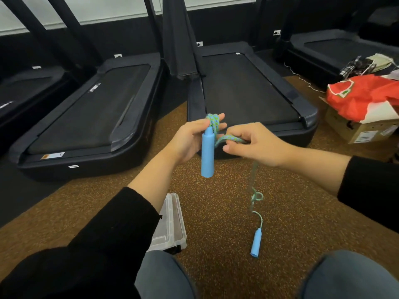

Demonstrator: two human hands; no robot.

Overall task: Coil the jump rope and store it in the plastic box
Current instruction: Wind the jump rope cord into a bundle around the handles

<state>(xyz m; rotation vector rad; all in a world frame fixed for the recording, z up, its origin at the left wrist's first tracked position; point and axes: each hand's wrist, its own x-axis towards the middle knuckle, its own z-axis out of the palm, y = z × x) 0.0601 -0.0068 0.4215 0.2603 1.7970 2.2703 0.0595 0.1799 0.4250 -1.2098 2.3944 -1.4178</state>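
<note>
My left hand (190, 139) grips the top of a blue jump rope handle (207, 154) that hangs straight down, with several turns of the green-blue rope (213, 123) wound over its fingers. My right hand (254, 143) pinches the rope (231, 138) just right of the handle. From there the rope drops, blurred, to a small knot (257, 197) and ends in the second blue handle (256, 242), near the floor. The clear plastic box (172, 223) lies closed on the floor under my left forearm, partly hidden by the sleeve.
Black treadmills (244, 87) stand side by side in front of me on speckled brown flooring (216, 212). At the right a cardboard box (354, 128) holds red bags (362, 96). My knees in jeans (349, 277) fill the bottom edge.
</note>
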